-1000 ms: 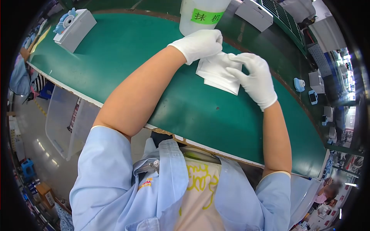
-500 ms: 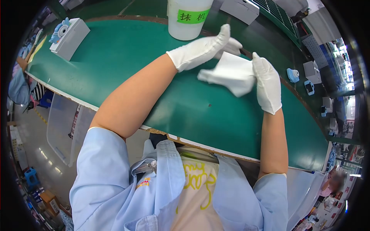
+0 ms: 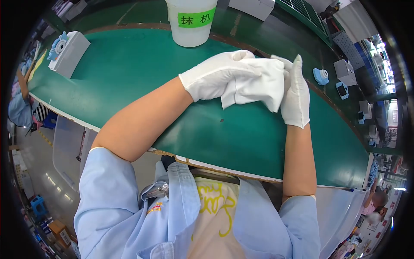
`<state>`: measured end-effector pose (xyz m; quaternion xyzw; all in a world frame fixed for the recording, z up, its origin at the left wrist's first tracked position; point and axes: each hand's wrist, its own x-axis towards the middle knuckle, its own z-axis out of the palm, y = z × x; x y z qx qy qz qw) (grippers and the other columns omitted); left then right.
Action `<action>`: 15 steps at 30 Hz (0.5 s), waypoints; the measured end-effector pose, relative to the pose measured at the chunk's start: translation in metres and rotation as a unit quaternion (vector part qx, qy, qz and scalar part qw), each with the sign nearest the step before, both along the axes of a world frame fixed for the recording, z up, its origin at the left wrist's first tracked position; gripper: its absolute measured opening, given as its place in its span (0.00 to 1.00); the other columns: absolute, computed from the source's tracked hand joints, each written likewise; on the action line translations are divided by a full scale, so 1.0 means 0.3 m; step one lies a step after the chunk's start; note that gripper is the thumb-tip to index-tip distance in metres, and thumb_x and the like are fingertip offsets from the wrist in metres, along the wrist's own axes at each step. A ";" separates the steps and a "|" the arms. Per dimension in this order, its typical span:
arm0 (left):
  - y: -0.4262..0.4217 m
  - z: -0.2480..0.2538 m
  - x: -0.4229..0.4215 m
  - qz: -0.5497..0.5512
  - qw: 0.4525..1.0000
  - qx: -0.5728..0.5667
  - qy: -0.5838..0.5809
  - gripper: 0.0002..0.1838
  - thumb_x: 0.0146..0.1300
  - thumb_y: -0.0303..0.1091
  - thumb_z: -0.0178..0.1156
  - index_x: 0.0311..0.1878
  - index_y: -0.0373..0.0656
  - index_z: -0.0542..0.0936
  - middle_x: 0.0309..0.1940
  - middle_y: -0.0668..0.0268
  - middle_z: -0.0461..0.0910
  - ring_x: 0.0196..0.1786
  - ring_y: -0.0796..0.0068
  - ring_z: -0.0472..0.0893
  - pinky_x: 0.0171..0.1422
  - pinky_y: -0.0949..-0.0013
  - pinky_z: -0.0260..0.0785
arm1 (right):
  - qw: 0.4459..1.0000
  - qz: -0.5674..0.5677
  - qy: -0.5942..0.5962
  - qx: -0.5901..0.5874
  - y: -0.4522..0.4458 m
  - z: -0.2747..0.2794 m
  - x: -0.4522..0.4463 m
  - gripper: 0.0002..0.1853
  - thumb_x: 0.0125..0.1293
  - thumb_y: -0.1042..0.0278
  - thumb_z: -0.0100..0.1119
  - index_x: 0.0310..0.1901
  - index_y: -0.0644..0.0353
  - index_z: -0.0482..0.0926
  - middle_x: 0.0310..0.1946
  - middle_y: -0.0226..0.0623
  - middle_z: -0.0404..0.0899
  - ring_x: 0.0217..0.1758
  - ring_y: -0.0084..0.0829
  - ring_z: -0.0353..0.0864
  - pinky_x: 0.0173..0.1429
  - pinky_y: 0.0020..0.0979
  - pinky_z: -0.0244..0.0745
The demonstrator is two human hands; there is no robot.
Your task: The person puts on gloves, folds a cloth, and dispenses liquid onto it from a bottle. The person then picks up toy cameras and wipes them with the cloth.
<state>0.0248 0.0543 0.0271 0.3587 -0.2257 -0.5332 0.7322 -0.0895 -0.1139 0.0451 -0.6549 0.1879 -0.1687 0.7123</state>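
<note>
A white cloth (image 3: 263,80) hangs bunched between my two white-gloved hands, above the green tabletop (image 3: 207,134). My left hand (image 3: 220,74) is closed on its left side, with the fingers bent over the upper edge. On the other side, my right hand (image 3: 296,95) grips the cloth's right edge, its fingers pointing up and away. Part of that grip is hidden behind the fabric. A small dark patch shows just above the cloth; I cannot make out what it is.
Beyond my left hand stands a white bucket (image 3: 192,26) with a green label. A blue toy camera (image 3: 58,46) rests against a white box (image 3: 71,54) at far left. More blue devices (image 3: 321,76) and white boxes (image 3: 345,71) line the strip beyond the table's right edge.
My left hand has come down from above the cloth and closed on its left part. The cloth, swinging and blurred before, now hangs steadier between both hands. The view has shifted slightly.
</note>
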 end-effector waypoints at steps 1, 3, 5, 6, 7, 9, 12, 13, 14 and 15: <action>0.012 0.006 0.010 -0.012 1.000 -0.011 0.022 0.11 0.67 0.33 0.63 0.42 0.44 0.68 0.41 0.69 0.73 0.42 0.83 0.78 0.43 0.75 0.76 | 0.999 0.052 0.002 0.005 0.004 0.013 -0.002 0.43 0.73 0.28 0.35 0.65 0.66 0.70 0.51 0.40 0.81 0.57 0.29 0.78 0.63 0.29 0.69; 0.008 0.031 -0.001 0.015 0.999 -0.010 0.038 0.11 0.67 0.33 0.62 0.42 0.43 0.68 0.41 0.69 0.73 0.42 0.84 0.77 0.43 0.75 0.76 | 0.987 0.141 -0.006 0.082 -0.010 -0.001 -0.007 0.46 0.71 0.25 0.32 0.68 0.66 0.66 0.58 0.41 0.76 0.63 0.31 0.74 0.67 0.30 0.66; 0.008 0.058 -0.015 0.039 0.998 0.002 0.053 0.10 0.67 0.32 0.62 0.42 0.43 0.69 0.40 0.69 0.73 0.42 0.84 0.77 0.42 0.76 0.75 | 0.970 0.218 -0.025 0.100 -0.029 -0.044 -0.016 0.46 0.70 0.26 0.36 0.70 0.66 0.63 0.62 0.41 0.73 0.66 0.31 0.71 0.70 0.31 0.64; 0.008 0.053 -0.009 0.016 0.999 -0.003 0.036 0.10 0.67 0.32 0.62 0.42 0.43 0.70 0.40 0.70 0.74 0.42 0.84 0.77 0.43 0.76 0.74 | 0.964 0.251 -0.039 0.079 -0.047 -0.084 -0.028 0.45 0.70 0.29 0.41 0.70 0.67 0.63 0.63 0.40 0.72 0.66 0.30 0.70 0.70 0.31 0.64; 0.013 0.039 0.001 -0.006 1.000 -0.008 0.020 0.09 0.67 0.32 0.62 0.42 0.44 0.70 0.39 0.70 0.74 0.43 0.84 0.77 0.43 0.77 0.74 | 0.956 0.284 -0.051 0.059 -0.042 -0.096 -0.035 0.43 0.70 0.32 0.46 0.70 0.67 0.63 0.63 0.40 0.71 0.67 0.30 0.70 0.70 0.30 0.64; 0.013 0.018 0.010 -0.026 0.998 0.012 -0.060 0.10 0.66 0.34 0.63 0.42 0.44 0.72 0.41 0.69 0.76 0.44 0.83 0.78 0.45 0.78 0.72 | 0.957 0.277 0.025 0.086 -0.034 -0.088 -0.067 0.35 0.71 0.47 0.58 0.68 0.68 0.65 0.62 0.39 0.72 0.64 0.27 0.72 0.67 0.28 0.67; -0.020 0.020 -0.007 0.080 0.969 0.038 -0.232 0.10 0.67 0.34 0.63 0.44 0.43 0.73 0.46 0.67 0.78 0.46 0.81 0.78 0.49 0.78 0.72 | 0.974 0.168 0.091 0.119 0.004 -0.049 -0.061 0.28 0.74 0.55 0.55 0.66 0.69 0.67 0.59 0.38 0.75 0.60 0.26 0.75 0.64 0.28 0.70; -0.030 0.027 -0.019 0.139 0.969 -0.001 -0.206 0.10 0.68 0.30 0.62 0.49 0.41 0.74 0.50 0.65 0.79 0.48 0.79 0.77 0.53 0.76 0.71 | 0.971 0.147 0.037 0.187 -0.008 -0.059 -0.061 0.24 0.76 0.59 0.51 0.64 0.69 0.69 0.58 0.39 0.76 0.58 0.28 0.78 0.62 0.28 0.73; -0.044 0.018 -0.020 0.243 0.934 -0.021 -0.261 0.11 0.67 0.28 0.62 0.50 0.40 0.73 0.50 0.64 0.79 0.49 0.78 0.77 0.55 0.75 0.71 | 0.966 0.124 0.015 0.225 -0.031 -0.069 -0.054 0.23 0.76 0.59 0.50 0.63 0.70 0.69 0.58 0.39 0.76 0.58 0.28 0.78 0.62 0.28 0.73; -0.057 -0.003 -0.017 0.344 0.885 -0.040 -0.312 0.12 0.66 0.26 0.62 0.51 0.39 0.73 0.50 0.64 0.79 0.49 0.78 0.77 0.57 0.73 0.70 | 0.960 0.101 -0.007 0.262 -0.060 -0.079 -0.043 0.23 0.77 0.59 0.48 0.63 0.71 0.70 0.58 0.40 0.76 0.59 0.29 0.77 0.63 0.29 0.73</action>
